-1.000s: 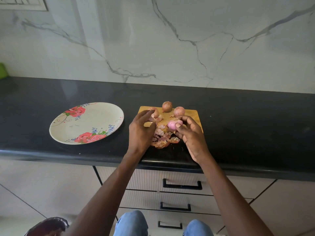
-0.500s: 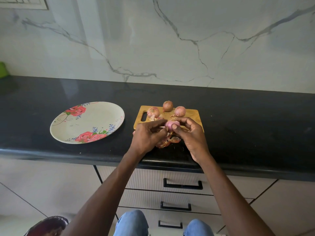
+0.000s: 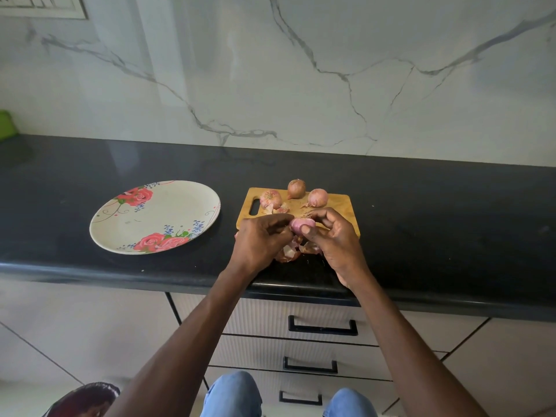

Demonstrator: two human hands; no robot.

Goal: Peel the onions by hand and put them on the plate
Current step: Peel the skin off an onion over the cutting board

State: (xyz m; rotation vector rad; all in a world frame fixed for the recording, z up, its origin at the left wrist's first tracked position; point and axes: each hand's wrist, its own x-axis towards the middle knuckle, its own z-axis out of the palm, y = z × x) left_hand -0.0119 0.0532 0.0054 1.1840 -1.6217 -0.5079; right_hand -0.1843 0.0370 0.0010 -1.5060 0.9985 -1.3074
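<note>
A black stone countertop ran along the marble wall; on it lay a floral plate to the left, and just right of it, apart, a wooden cutting board with a handle slot; loose onion skins rested on the counter at the board's near edge.

Soft, even daylight, pale glare on the black countertop, wide-angle bending at edges.
</note>
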